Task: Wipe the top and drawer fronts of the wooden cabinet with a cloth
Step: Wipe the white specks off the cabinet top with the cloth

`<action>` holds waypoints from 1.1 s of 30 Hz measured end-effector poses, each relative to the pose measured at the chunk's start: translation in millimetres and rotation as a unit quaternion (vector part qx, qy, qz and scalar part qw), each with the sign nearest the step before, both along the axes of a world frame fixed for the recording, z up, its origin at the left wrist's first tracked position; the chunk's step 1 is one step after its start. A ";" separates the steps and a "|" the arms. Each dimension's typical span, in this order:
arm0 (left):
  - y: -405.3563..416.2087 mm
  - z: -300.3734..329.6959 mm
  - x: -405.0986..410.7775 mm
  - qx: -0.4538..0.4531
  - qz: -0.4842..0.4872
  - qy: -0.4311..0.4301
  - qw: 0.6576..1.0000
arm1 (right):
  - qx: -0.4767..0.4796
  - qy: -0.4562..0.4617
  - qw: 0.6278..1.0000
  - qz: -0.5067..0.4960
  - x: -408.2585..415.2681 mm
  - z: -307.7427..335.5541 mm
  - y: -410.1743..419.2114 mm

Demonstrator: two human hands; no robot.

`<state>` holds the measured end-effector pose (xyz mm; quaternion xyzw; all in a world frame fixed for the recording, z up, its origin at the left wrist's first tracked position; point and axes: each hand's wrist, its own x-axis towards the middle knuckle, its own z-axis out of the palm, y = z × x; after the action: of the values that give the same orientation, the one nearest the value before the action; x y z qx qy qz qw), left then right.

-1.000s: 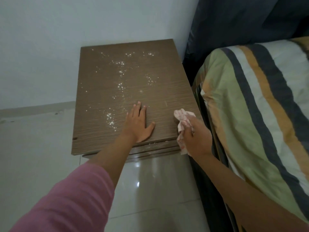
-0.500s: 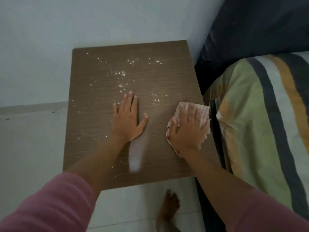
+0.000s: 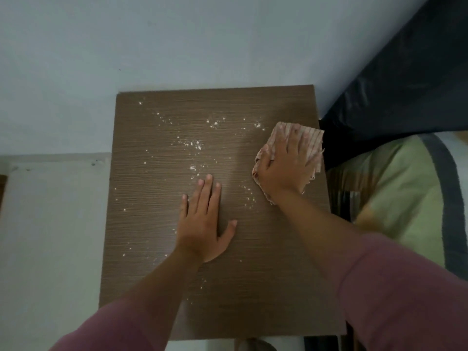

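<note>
The brown wooden cabinet top (image 3: 152, 224) fills the middle of the view, seen from above. White crumbs (image 3: 193, 145) are scattered over its middle and back. My left hand (image 3: 202, 224) lies flat on the wood, fingers straight and pointing toward the wall. My right hand (image 3: 286, 163) presses a pink striped cloth (image 3: 312, 140) flat against the top near the right edge, fingers spread over it. The drawer fronts are hidden below the top.
A pale wall (image 3: 177, 46) stands behind the cabinet. A bed with a striped green, grey and orange cover (image 3: 405, 198) and a dark pillow (image 3: 405, 84) sits tight against the right side. Light floor (image 3: 50, 249) lies to the left.
My right hand has slid the cloth farther back along the right edge of the top. The camera has moved more directly over the cabinet. My left hand stays flat on the wood.
</note>
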<state>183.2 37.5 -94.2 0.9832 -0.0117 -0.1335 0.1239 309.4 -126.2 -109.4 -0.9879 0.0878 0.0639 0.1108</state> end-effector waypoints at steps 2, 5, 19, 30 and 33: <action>0.3 0.3 -0.5 -0.005 -0.004 -0.003 1.000 | 0.002 0.003 1.000 0.013 21.8 -0.2 3.2; 1.1 -0.5 -1.2 -0.004 -0.009 0.001 1.000 | 0.016 -0.006 0.999 0.045 50.2 0.1 7.3; 0.4 -2.3 -3.2 -0.004 -0.006 0.001 1.000 | 0.023 -0.054 0.948 0.312 100.0 2.4 6.2; -0.7 -3.1 -4.0 0.003 -0.001 -0.009 1.000 | 0.017 -0.055 0.904 0.423 63.0 2.7 -3.4; -0.1 -3.4 -3.5 0.008 -0.007 -0.009 1.000 | 0.017 -0.057 0.899 0.434 44.0 2.5 -7.4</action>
<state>179.6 37.5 -97.7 0.9851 -0.0190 -0.1261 0.1152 353.4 -133.6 -106.9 -0.9278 -0.3576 0.0503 0.0938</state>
